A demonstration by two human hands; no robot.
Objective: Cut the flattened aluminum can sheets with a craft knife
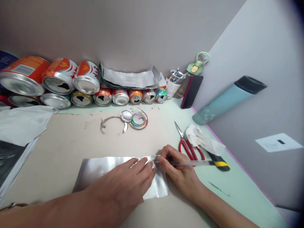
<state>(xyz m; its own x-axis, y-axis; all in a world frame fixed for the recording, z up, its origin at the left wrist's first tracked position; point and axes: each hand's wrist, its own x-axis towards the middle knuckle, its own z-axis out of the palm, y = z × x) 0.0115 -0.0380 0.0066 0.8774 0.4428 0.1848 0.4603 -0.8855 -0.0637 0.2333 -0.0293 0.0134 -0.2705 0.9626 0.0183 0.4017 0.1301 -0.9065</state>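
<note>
A shiny silver metal sheet [92,171] lies on the beige board at the lower middle. My left hand [125,179] rests palm down across it, its fingers stretched toward the sheet's upper right part. At the sheet's upper right corner my right hand [178,167] is closed round a clear pen [192,163]. The pen's tip meets the metal close to my left fingertips, and its back end points right. Fingers of my right hand rest by the sheet's edge.
Drink cans [59,77] line the back wall, with curved metal sheets [130,78] on top. Cut can ends [139,119] lie mid-board. Red-handled scissors [191,148], crumpled tissue [201,139] and a yellow-black handle [222,164] are at right, behind them a blue bottle [225,99] and phone [192,91].
</note>
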